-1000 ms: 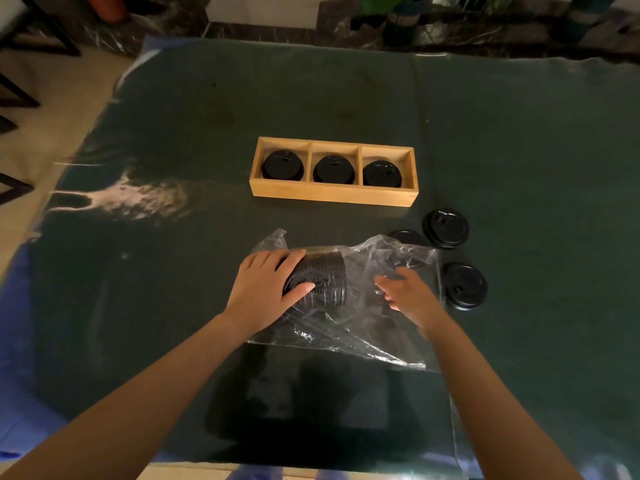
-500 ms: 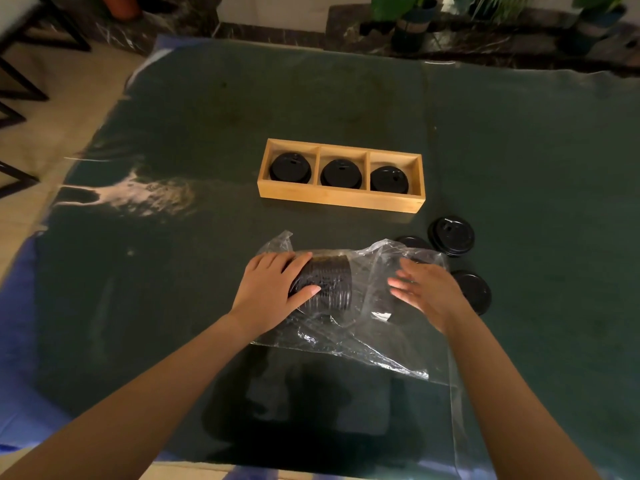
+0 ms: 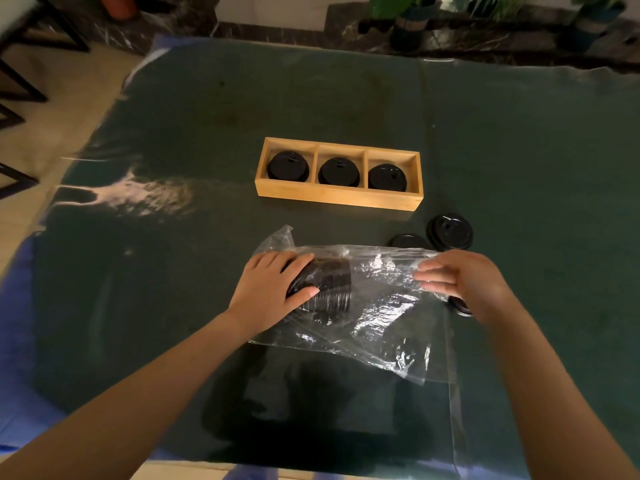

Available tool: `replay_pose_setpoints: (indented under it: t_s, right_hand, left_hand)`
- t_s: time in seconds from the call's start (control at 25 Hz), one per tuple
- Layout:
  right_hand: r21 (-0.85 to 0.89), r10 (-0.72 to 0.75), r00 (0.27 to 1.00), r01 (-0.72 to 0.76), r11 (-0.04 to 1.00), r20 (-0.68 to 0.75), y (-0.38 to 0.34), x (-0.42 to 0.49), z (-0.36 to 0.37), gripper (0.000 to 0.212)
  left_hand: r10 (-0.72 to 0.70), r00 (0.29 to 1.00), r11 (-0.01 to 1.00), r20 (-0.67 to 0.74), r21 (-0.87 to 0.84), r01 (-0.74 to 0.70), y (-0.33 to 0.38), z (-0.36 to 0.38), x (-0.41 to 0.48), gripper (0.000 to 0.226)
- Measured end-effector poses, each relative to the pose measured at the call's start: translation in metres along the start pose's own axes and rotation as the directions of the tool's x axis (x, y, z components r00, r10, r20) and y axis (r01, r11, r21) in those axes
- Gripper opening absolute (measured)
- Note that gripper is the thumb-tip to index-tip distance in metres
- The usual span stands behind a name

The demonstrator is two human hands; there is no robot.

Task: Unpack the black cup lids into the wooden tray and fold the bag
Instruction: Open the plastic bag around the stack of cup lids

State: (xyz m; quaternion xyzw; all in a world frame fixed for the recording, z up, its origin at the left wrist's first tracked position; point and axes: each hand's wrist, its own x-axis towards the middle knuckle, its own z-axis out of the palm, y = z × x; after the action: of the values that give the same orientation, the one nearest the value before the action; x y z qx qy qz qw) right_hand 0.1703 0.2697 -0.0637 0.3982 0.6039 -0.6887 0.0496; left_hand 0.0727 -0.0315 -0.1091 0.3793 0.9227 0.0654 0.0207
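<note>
A clear plastic bag (image 3: 381, 313) lies flat on the dark green table. Inside its left end sits a stack of black cup lids (image 3: 329, 285) on its side. My left hand (image 3: 270, 289) grips that stack through the plastic. My right hand (image 3: 460, 275) rests on the bag's right end, fingers spread and pressing the film. The wooden tray (image 3: 337, 197) stands beyond, with one black lid in each of its three compartments. Loose lids lie to the right: one (image 3: 449, 231) by the tray's corner, one (image 3: 408, 240) half under the bag, one (image 3: 460, 304) mostly hidden under my right wrist.
The dark green table cover (image 3: 173, 271) has a glossy glare patch at the left. Tiled floor and black chair legs (image 3: 20, 98) are beyond the left edge. Potted plants (image 3: 408, 22) stand past the far edge.
My right hand has slid to the right along the bag, stretching the film out flat over the loose lids. My left hand has stayed on the stack.
</note>
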Motion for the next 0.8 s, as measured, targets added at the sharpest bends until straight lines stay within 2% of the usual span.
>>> replay_pose_setpoints:
  t_s: [0.12, 0.2, 0.28, 0.32, 0.36, 0.44, 0.52, 0.56, 0.64, 0.72, 0.8]
  right_hand:
    - [0.248, 0.028, 0.998, -0.042, 0.968, 0.062, 0.01, 0.001, -0.001, 0.021]
    - [0.368, 0.009, 0.984, -0.075, 0.927, 0.178, 0.023, 0.003, 0.001, 0.02]
    - [0.273, 0.026, 0.951, -0.114, 0.955, 0.307, 0.043, 0.002, 0.002, 0.024]
    - [0.119, 0.018, 0.936, -0.064, 0.991, 0.351, 0.053, 0.001, 0.006, 0.029]
    - [-0.086, -0.028, 0.929, 0.064, 0.994, 0.369, 0.061, 0.001, 0.012, 0.034]
    - [-0.404, -0.222, 0.893, 0.384, 0.83, 0.392, 0.067, 0.001, 0.029, 0.057]
    - [-0.514, -0.336, 0.809, 0.572, 0.639, 0.483, 0.06, 0.001, 0.047, 0.09]
    - [-0.526, -0.35, 0.766, 0.631, 0.57, 0.539, 0.055, 0.001, 0.055, 0.1]
    - [-0.55, -0.349, 0.7, 0.71, 0.44, 0.624, 0.052, 0.004, 0.065, 0.108]
    - [-0.587, -0.359, 0.667, 0.745, 0.317, 0.653, 0.05, 0.008, 0.073, 0.108]
    - [-0.612, -0.39, 0.654, 0.752, 0.245, 0.648, 0.049, 0.011, 0.08, 0.105]
  left_hand:
    - [0.001, 1.0, 1.0, 0.016, 0.0, -0.001, 0.002, -0.002, 0.003, 0.064]
    - [-0.02, 1.0, 1.0, 0.019, -0.016, 0.021, 0.001, -0.003, 0.003, 0.064]
    - [-0.022, 1.0, 0.999, 0.007, -0.028, 0.022, 0.0, -0.003, 0.002, 0.064]
    - [-0.019, 1.0, 0.999, 0.002, -0.032, 0.019, -0.001, -0.003, 0.001, 0.063]
    - [-0.019, 1.0, 0.999, -0.001, -0.036, 0.018, -0.001, -0.002, 0.001, 0.063]
    - [-0.025, 1.0, 0.999, -0.001, -0.04, 0.025, -0.001, -0.001, 0.002, 0.062]
    - [-0.033, 0.999, 0.998, 0.008, -0.049, 0.034, -0.002, 0.0, 0.003, 0.062]
    - [-0.036, 0.999, 0.998, 0.014, -0.056, 0.037, -0.002, 0.0, 0.004, 0.062]
    - [-0.039, 0.999, 0.997, 0.019, -0.068, 0.04, -0.003, 0.0, 0.004, 0.061]
    - [-0.039, 0.999, 0.996, 0.018, -0.075, 0.041, -0.003, 0.0, 0.003, 0.061]
    - [-0.037, 0.999, 0.996, 0.023, -0.081, 0.039, -0.003, 0.0, 0.003, 0.063]
